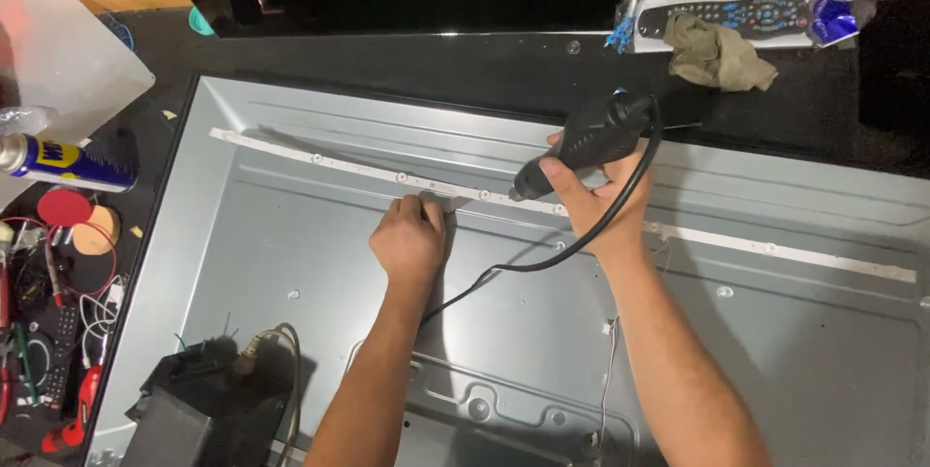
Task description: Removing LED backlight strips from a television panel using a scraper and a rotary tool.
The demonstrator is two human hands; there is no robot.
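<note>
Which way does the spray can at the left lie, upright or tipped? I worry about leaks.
Tipped: the blue and yellow spray can lies on its side on the dark bench, its silver top toward the picture's left edge.

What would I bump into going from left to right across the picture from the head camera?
Spray can → red round lid → left hand pressing on the white strip → black power tool gripped in the right hand → crumpled cloth → remote control.
</note>
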